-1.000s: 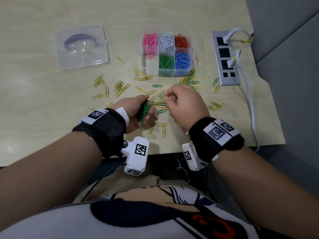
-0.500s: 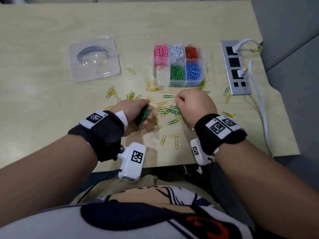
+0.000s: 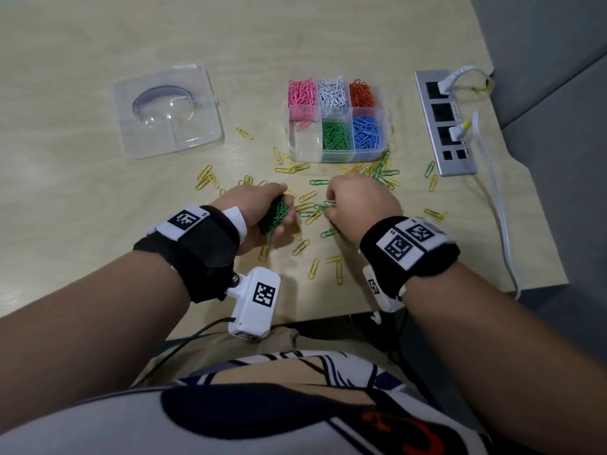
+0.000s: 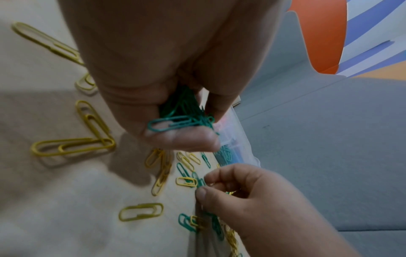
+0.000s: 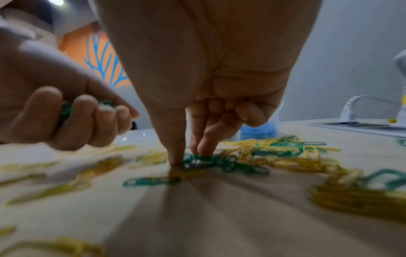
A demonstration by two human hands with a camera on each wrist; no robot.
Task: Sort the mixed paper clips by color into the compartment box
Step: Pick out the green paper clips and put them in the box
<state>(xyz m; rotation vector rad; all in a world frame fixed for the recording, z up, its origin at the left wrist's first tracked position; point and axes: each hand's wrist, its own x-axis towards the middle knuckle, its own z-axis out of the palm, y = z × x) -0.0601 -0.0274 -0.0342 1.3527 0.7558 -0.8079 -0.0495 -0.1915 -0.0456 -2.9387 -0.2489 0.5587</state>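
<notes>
Green and yellow clips (image 3: 307, 205) lie scattered on the table (image 3: 65, 178) just before the box (image 3: 335, 119), whose compartments hold pink, white, orange, green and blue. Your left hand (image 3: 259, 215) clenches a green bunch (image 3: 276, 218); your right hand (image 3: 358, 205) pinches a green clip (image 5: 197, 159) among the pile.
</notes>
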